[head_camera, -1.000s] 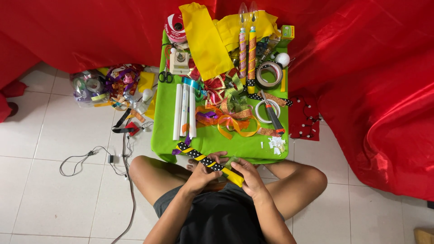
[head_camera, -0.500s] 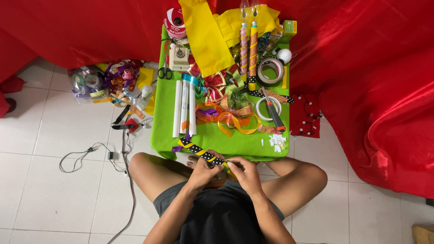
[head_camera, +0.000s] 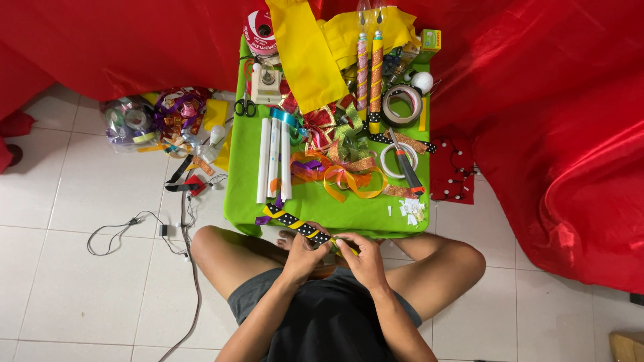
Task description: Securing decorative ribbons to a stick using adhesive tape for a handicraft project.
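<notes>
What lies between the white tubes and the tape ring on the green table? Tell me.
In the head view, a tangle of ribbons, orange, purple and gold, lies between the white tubes and the tape ring on the green table.

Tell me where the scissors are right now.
In the head view, the scissors lie at the far left edge of the green table, just left of the white tubes' tops and below the small white box.

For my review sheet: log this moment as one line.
left hand: holds yellow-and-black ribbon | right hand: pinches same ribbon's near end | ribbon: runs onto green table | white tubes: untouched
</notes>
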